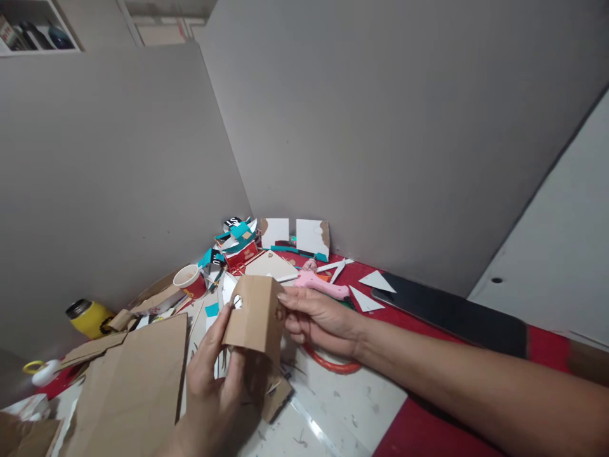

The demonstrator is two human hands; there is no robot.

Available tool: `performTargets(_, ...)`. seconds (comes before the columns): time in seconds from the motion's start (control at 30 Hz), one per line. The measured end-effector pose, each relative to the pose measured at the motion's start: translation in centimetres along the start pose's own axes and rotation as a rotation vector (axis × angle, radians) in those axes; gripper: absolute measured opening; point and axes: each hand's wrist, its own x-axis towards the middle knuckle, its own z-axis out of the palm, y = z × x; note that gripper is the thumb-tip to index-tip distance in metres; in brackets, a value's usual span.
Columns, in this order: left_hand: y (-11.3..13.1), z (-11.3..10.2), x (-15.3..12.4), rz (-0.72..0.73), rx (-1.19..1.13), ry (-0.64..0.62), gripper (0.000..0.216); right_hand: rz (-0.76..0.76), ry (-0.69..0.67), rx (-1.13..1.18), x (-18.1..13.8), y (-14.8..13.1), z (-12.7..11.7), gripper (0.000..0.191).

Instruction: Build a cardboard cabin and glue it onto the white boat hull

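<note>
A folded piece of brown cardboard [252, 311] with a round hole near its left edge is held up above the table. My left hand [214, 374] grips its left side, with the thumb near the hole and fingers beneath. My right hand [323, 317] pinches its right edge between thumb and fingers. Under it lies a smaller cardboard scrap [277, 398]. Just behind my right hand is a pink glue gun [323, 284], and an orange ring-shaped thing [333, 364] shows below that hand.
A large cardboard sheet [137, 374] lies at the left, near a yellow bottle [90, 317] and a paper cup [189, 281]. White triangles [377, 281] and a long black board [451, 314] lie at the right. Grey walls [380, 127] rise behind the cluttered table.
</note>
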Motion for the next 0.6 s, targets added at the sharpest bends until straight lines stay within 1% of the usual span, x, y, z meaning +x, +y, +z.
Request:
performTargets(0.07, 0.3, 0.0, 0.1, -0.032, -0.025, -0.016, 0.065, -0.009, -0.012, -0.035, 0.1, 0.1, -0.2, 0.028)
performTargets(0.13, 0.4, -0.1, 0.2, -0.026, -0.041, -0.03, 0.068, -0.011, -0.023, -0.098, 0.1, 0.2, -0.3, 0.029)
performTargets(0.27, -0.3, -0.2, 0.4, 0.085, -0.014, -0.064, 0.074, -0.044, -0.018, -0.184, 0.0, 0.3, -0.3, 0.034)
performTargets(0.33, -0.7, -0.2, 0.5, 0.107, 0.032, -0.093, 0.076, -0.071, -0.015, -0.211, 0.0, 0.4, -0.3, 0.035)
performTargets(0.43, -1.2, 0.0, 0.6, 0.06, 0.129, -0.148, 0.077, -0.071, 0.003, -0.233, -0.1, 0.5, -0.2, 0.036)
performTargets(0.5, -1.2, 0.1, 0.6, 0.059, 0.169, -0.183, 0.08, -0.057, 0.009, -0.236, -0.2, 0.6, -0.1, 0.034)
performTargets(0.6, -0.8, 0.1, 0.5, 0.168, 0.15, -0.239, 0.088, -0.031, 0.009, -0.229, -0.5, 0.9, 0.0, 0.029)
